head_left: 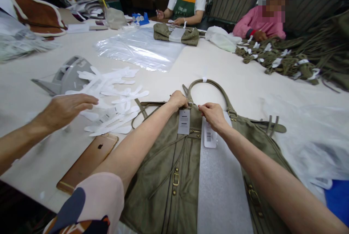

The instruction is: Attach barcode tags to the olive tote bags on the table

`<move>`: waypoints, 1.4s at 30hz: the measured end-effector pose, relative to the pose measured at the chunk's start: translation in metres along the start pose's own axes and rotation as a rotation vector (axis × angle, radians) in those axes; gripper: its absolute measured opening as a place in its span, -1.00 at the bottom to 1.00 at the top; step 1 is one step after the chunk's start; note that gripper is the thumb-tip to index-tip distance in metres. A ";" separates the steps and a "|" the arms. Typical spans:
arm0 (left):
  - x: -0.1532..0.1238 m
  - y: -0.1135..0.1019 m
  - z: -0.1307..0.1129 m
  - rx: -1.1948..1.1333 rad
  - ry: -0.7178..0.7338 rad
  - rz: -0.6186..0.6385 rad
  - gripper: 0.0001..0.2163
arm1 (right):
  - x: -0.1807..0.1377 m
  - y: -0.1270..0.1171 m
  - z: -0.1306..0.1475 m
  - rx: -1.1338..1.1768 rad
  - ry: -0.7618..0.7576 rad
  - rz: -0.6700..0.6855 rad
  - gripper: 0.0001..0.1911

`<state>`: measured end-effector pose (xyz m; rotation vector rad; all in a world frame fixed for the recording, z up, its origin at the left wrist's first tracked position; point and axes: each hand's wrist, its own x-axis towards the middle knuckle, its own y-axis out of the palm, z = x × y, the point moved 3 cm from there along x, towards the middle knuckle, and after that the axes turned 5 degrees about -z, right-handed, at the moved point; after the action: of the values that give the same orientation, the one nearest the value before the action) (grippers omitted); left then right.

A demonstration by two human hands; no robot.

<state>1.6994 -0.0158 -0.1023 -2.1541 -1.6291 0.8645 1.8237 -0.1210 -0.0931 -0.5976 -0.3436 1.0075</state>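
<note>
An olive-green handbag [163, 165] lies before me, its arched handle [226, 97] standing up at the far side. My left hand [177, 100] is closed at the bag's top edge, beside the handle's base. From there a thin white string [194, 103] runs to my right hand [213, 114], whose thumb and forefinger pinch its end. A grey hang tag [184, 121] dangles below my left hand. Under my right hand hangs a white barcode tag [210, 137], over a pale grey paper strip [223, 190] wrapped down the bag.
Another person's hand [69, 108] reaches in from the left over white paper strips [109, 114]. A gold phone [89, 161] lies nearby, by a grey tape dispenser [69, 72]. Two people sit across the table, near clear plastic bags [141, 50] and piled olive straps [278, 57].
</note>
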 end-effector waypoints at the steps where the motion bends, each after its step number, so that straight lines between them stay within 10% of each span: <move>1: -0.001 0.001 0.001 -0.013 0.013 -0.021 -0.76 | 0.000 0.000 -0.002 0.003 0.000 -0.005 -0.75; 11: -0.019 -0.001 0.008 -0.215 0.119 -0.049 -0.82 | -0.008 0.003 0.003 -0.059 0.009 -0.020 -0.74; 42: 0.004 -0.013 0.018 -0.339 0.011 0.469 -0.70 | 0.007 0.034 0.015 0.197 0.080 0.151 -0.71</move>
<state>1.6793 -0.0101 -0.1100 -2.8424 -1.3596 0.7292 1.7967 -0.0968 -0.1023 -0.4889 -0.1280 1.1442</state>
